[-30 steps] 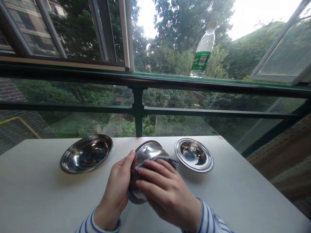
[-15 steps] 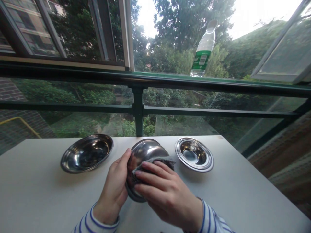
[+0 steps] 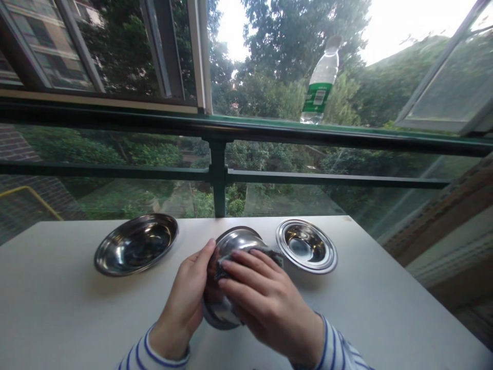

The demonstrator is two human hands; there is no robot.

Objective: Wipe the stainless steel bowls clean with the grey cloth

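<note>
A shiny steel bowl [image 3: 239, 240] is tilted over the near middle of the table, its rounded outside turned up toward me. My left hand [image 3: 187, 298] grips its left rim, thumb on the outer wall and the other fingers hidden behind. My right hand [image 3: 269, 303] presses a dark grey cloth [image 3: 278, 258] against the bowl's outside, fingers laid together over it. Most of the cloth is covered by that hand. To the left lies a wide steel bowl [image 3: 136, 246], open side up, and to the right a smaller wide-rimmed steel bowl [image 3: 307, 246].
The white table [image 3: 77, 308] ends at a dark green railing [image 3: 269, 131] with glass below it. A clear plastic bottle [image 3: 319, 82] with a green label stands on the ledge above. At the right edge hangs a striped brownish curtain [image 3: 454, 246]. Trees show outside.
The held bowl has tipped further to the side and dropped slightly toward me. My right hand has shifted a little to the right with the cloth. The side bowls stay put.
</note>
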